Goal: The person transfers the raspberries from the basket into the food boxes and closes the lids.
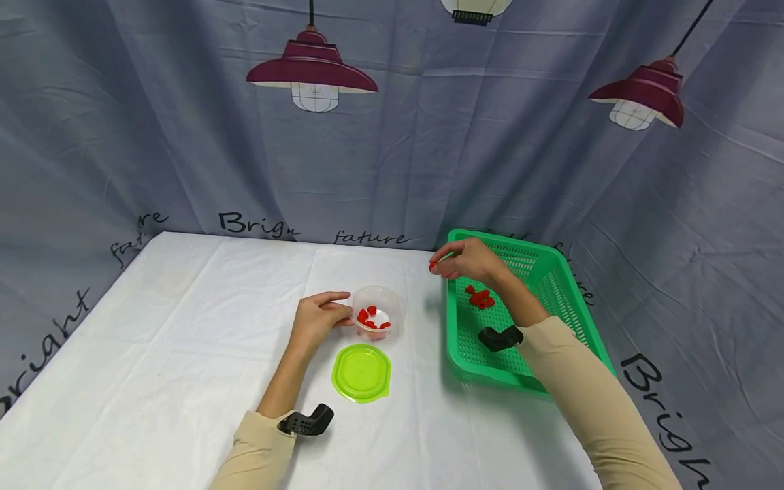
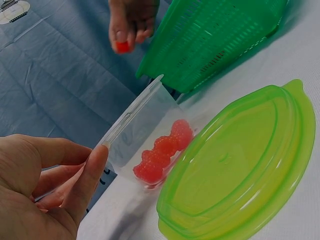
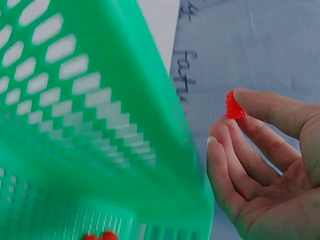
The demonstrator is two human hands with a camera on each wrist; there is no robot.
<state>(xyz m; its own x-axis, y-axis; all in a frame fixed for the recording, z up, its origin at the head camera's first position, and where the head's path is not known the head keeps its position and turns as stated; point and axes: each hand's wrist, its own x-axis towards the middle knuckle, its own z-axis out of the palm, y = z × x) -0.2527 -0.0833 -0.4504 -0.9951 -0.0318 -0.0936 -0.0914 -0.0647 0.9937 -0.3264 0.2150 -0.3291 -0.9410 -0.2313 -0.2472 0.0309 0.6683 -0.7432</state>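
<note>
My left hand (image 1: 320, 317) pinches the rim of a round, clear plastic container (image 2: 120, 145) standing on the table. Several red raspberry-like pieces (image 2: 165, 150) lie on the container's bottom. Between thumb and index finger, my right hand (image 1: 467, 260) holds another red raspberry-like piece (image 3: 233, 106), above the left rim of a green basket (image 1: 454, 333). More such red pieces (image 1: 480, 298) sit in a small heap on the basket floor. A lime-green round lid (image 1: 362, 373) lies flat on the table, just in front of the container.
A white cloth (image 1: 202, 327) covers the table. Behind and to the right hangs a grey-blue curtain (image 1: 392, 150) printed with lamps and lettering. The basket's raised, perforated walls stand on the table's right side, right of the container.
</note>
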